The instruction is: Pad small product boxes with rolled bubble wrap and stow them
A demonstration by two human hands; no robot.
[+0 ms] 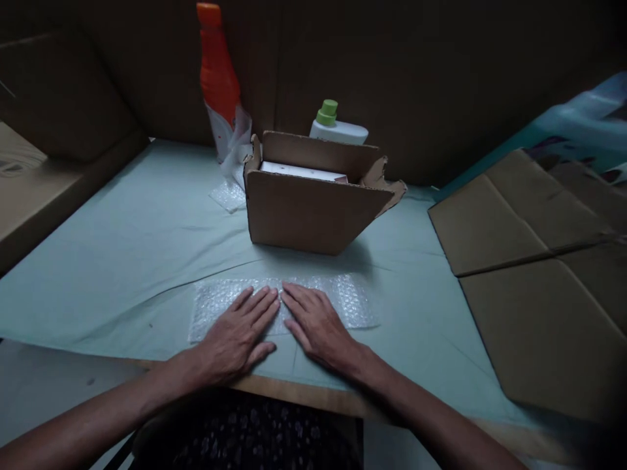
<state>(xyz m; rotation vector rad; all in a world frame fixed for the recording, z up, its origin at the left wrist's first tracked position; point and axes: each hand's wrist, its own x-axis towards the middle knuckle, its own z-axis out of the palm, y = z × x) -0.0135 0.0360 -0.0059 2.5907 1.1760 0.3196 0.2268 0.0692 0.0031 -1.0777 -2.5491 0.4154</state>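
A flat strip of bubble wrap (pixel 355 300) lies lengthwise near the front edge of the cloth-covered table. My left hand (pixel 240 336) rests flat on its left half, fingers stretched out, thumb off the near edge. On the middle of the strip lies my right hand (pixel 318 320), also flat, its fingertips almost meeting those of the left. Both palms face down and grip nothing. Just beyond the strip stands an open cardboard box (pixel 304 212) with its flaps up. Inside it a white flat item (pixel 301 172) shows along the top; the rest of it is hidden.
Behind the box are an orange bottle (pixel 219 75) with clear wrap around its lower part and a white bottle (pixel 340 132) with a green cap. Folded cardboard (pixel 543 320) covers the right side. More cardboard (pixel 44 189) stands at the left. Pale green cloth (pixel 132 241) covers the table.
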